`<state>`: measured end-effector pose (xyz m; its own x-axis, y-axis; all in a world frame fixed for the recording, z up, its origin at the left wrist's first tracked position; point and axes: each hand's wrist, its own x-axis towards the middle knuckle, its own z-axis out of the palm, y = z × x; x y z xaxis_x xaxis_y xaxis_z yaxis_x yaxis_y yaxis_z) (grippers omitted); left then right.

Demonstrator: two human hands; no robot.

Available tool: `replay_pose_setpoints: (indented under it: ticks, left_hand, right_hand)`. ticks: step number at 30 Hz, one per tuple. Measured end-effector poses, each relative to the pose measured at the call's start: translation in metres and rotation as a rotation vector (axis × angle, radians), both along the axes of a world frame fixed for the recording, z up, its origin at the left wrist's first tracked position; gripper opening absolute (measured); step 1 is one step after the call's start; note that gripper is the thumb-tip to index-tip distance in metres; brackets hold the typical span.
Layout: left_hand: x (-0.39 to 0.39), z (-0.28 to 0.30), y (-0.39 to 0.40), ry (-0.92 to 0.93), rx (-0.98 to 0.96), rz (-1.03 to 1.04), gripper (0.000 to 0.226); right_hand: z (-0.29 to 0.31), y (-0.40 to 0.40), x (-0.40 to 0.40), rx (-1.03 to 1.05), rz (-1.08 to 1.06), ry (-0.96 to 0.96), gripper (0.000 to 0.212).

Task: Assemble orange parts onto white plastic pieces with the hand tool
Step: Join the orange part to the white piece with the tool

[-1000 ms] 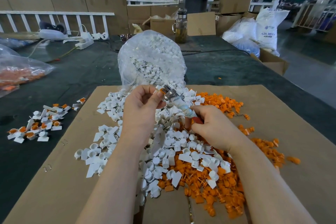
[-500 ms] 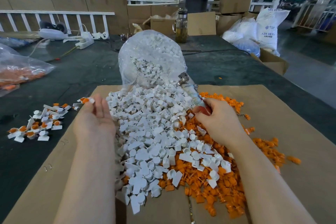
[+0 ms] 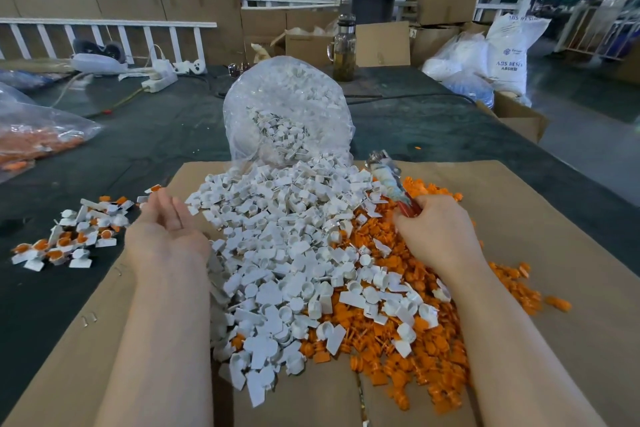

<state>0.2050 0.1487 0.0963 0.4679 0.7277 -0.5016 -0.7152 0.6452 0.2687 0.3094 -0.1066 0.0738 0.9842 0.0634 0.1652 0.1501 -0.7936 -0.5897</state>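
The hand tool (image 3: 389,180) sits in the right hand (image 3: 433,236), whose fingers curl round its red handle, the metal tip slanting up and away over the far edge of the heap; the white pieces (image 3: 287,246) lie in a broad pile down the middle of the cardboard sheet (image 3: 554,253), spilling from the mouth of a clear plastic bag (image 3: 287,107) that lies just behind it; the orange parts (image 3: 408,350) spread under and to the right of the white ones, partly buried by them, and the right hand rests among them; the left hand (image 3: 166,232) hovers palm up at the pile's left edge, fingers loose and straight, holding nothing; beyond it, on the dark table (image 3: 156,135), a small cluster of finished pieces (image 3: 65,236), white with orange in them, lies well apart from the main heap; a second bag with orange contents (image 3: 38,135) lies at far left; a glass jug (image 3: 344,48) and cardboard boxes (image 3: 381,42) stand at the table's far end.
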Motion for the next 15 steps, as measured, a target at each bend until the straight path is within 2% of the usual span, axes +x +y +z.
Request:
replay_pose_setpoints:
  ticks: [3, 8, 12, 15]
  left_hand:
    - [0.006, 0.002, -0.009, 0.266, 0.250, -0.199, 0.015]
    - [0.017, 0.001, -0.036, 0.619, 0.995, -0.560, 0.009]
    - [0.024, -0.009, -0.058, 0.831, 1.511, -0.645, 0.007]
    - [0.031, -0.016, -0.063, 1.011, 1.734, -0.697, 0.019]
  right_hand:
    - [-0.001, 0.002, -0.001, -0.059, 0.018, 0.016, 0.029]
    - [-0.002, 0.006, -0.003, -0.175, 0.042, 0.014, 0.024]
    - [-0.003, 0.007, -0.005, -0.253, 0.043, 0.005, 0.020]
    - [-0.005, 0.009, -0.005, -0.300, 0.063, 0.030, 0.016]
